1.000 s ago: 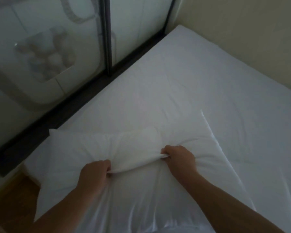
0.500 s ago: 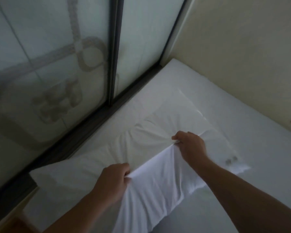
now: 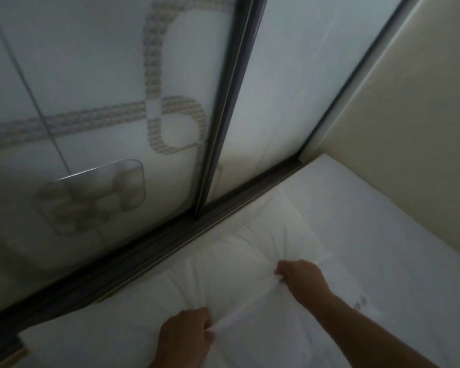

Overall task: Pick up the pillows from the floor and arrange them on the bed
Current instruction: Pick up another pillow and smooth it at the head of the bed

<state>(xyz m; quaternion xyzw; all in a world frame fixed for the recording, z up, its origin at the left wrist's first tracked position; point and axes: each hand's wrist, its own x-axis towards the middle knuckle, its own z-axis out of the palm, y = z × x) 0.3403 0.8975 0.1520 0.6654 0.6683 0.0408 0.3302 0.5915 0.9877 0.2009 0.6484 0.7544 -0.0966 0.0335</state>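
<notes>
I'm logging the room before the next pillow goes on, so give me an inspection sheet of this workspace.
Surface: bed with white sheet, set in the corner.
Job's things: one white pillow lying on the bed beside the glass doors.
Clutter: nothing seen.
Hands: left hand and right hand each pinch a fold of the pillow's fabric.
Cables: nothing seen.
Surroundings: frosted sliding glass doors with dark frame on the left, beige wall on the right.
</notes>
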